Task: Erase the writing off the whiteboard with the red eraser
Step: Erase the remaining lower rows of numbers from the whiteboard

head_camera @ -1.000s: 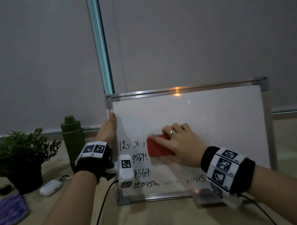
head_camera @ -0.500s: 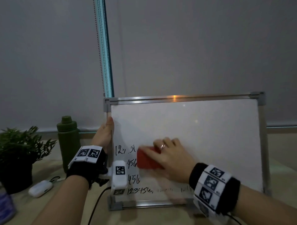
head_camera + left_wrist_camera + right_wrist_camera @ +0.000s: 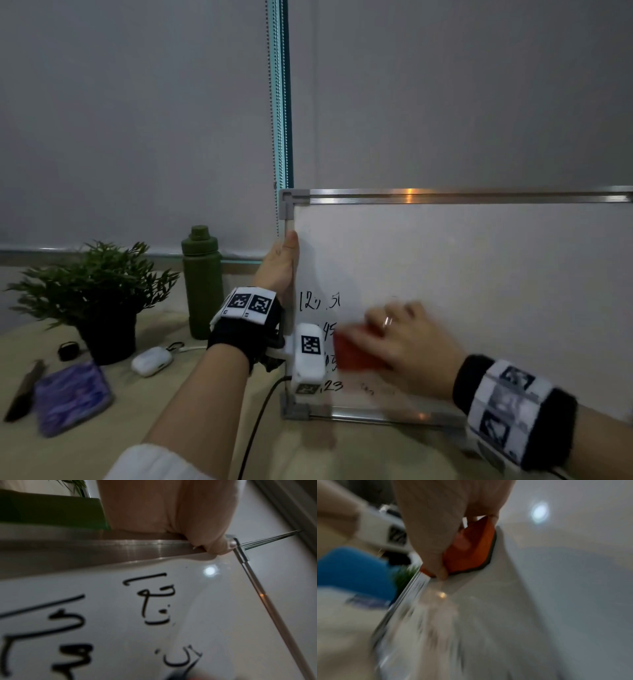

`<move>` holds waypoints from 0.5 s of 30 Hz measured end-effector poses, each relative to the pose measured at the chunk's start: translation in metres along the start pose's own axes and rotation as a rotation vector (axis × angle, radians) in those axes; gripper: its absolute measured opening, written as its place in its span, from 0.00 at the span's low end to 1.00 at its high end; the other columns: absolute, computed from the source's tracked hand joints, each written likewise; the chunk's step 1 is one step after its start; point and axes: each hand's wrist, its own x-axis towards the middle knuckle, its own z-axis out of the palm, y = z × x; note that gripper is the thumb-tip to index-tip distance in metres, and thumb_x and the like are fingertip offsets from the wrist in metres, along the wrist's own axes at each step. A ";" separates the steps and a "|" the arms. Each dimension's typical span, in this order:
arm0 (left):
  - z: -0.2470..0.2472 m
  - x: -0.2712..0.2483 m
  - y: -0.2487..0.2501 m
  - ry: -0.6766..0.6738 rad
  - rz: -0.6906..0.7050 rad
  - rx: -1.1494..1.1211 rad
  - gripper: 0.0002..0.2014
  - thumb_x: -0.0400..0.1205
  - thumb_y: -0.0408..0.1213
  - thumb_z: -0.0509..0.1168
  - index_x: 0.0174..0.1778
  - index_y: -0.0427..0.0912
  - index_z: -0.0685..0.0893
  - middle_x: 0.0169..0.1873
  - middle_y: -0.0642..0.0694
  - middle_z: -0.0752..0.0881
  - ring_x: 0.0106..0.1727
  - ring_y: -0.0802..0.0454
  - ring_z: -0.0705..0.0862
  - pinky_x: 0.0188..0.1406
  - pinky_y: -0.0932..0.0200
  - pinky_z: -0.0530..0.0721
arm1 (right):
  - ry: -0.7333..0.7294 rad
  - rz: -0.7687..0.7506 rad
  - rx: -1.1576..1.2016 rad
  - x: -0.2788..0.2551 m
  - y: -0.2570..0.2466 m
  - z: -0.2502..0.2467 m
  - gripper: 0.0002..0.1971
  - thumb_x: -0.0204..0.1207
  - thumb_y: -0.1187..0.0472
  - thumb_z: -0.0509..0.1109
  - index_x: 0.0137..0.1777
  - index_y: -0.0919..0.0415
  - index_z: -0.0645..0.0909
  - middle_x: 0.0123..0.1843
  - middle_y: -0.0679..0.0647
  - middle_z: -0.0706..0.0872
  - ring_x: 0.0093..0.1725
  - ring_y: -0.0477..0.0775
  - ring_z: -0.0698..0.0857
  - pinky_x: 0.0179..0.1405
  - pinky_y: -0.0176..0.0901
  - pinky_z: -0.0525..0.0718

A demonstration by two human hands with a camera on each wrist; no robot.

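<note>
While your right hand (image 3: pixel 407 346) presses the red eraser (image 3: pixel 354 353) flat against the whiteboard (image 3: pixel 479 274), fingers curled over its back and thumb tucked under its lower edge, you are well into the job but not through it. Most of the whiteboard's face, the whole upper part and everything to the right of the eraser, already reads as bare white in the head view. What is left sits in the lower left corner: a column of black handwriting (image 3: pixel 320 301) just inside the left frame, with a top line of digits above the eraser, partial lines showing between the eraser and the frame, and a bottom line near the lower rail that trails off into faint smudges under your wrist. The left wrist view shows those strokes still crisp and dark, so none of that patch counts as wiped.

The eraser lies low on the board, just right of the remaining lines and touching the surface; the right wrist view shows its dark felt edge flush to the white. Your left hand (image 3: pixel 281 263) grips the whiteboard's left frame, thumb on the front edge and fingers hidden behind it, steadying the board upright on the tabletop (image 3: pixel 205 411).

By my judgement, a few more passes leftward and downward should clear the rest, including the ghosting along the bottom
</note>
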 end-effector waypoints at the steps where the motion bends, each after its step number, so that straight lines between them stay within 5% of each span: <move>1: -0.001 -0.007 0.008 -0.007 0.015 -0.014 0.61 0.52 0.85 0.51 0.76 0.48 0.69 0.75 0.43 0.74 0.76 0.40 0.71 0.76 0.36 0.66 | 0.055 0.120 0.007 0.013 0.008 -0.007 0.37 0.59 0.46 0.75 0.70 0.51 0.70 0.46 0.56 0.78 0.41 0.57 0.72 0.38 0.49 0.72; 4: -0.002 -0.020 0.019 0.016 -0.007 -0.024 0.45 0.70 0.74 0.50 0.78 0.47 0.66 0.76 0.43 0.71 0.77 0.39 0.69 0.77 0.37 0.64 | 0.111 0.408 0.063 0.038 0.020 -0.024 0.41 0.60 0.45 0.75 0.73 0.55 0.67 0.46 0.61 0.76 0.42 0.59 0.69 0.37 0.51 0.75; 6: -0.001 -0.027 0.024 0.001 -0.009 -0.045 0.50 0.65 0.76 0.50 0.78 0.47 0.66 0.76 0.42 0.72 0.77 0.40 0.69 0.77 0.37 0.65 | 0.110 0.459 0.077 0.037 0.011 -0.022 0.38 0.62 0.45 0.72 0.73 0.55 0.67 0.47 0.61 0.75 0.43 0.58 0.68 0.38 0.50 0.73; 11: 0.000 -0.033 0.031 0.014 -0.041 -0.142 0.28 0.82 0.56 0.50 0.74 0.42 0.70 0.60 0.46 0.80 0.66 0.44 0.78 0.72 0.41 0.73 | -0.116 -0.058 0.019 -0.005 -0.025 0.003 0.40 0.54 0.47 0.73 0.70 0.51 0.69 0.48 0.55 0.76 0.43 0.57 0.71 0.39 0.49 0.64; 13: -0.001 -0.032 0.029 0.007 -0.026 -0.147 0.25 0.83 0.55 0.50 0.70 0.44 0.73 0.57 0.46 0.80 0.65 0.44 0.79 0.72 0.40 0.73 | -0.078 -0.080 -0.016 0.002 -0.018 0.000 0.36 0.56 0.48 0.70 0.69 0.50 0.71 0.47 0.54 0.77 0.42 0.56 0.71 0.38 0.49 0.65; 15: -0.003 -0.030 0.026 -0.019 -0.010 -0.142 0.24 0.80 0.60 0.52 0.63 0.47 0.76 0.63 0.45 0.81 0.66 0.43 0.80 0.72 0.39 0.73 | 0.045 0.111 0.005 0.024 -0.003 -0.011 0.33 0.60 0.47 0.64 0.69 0.51 0.69 0.47 0.57 0.76 0.42 0.58 0.70 0.38 0.49 0.67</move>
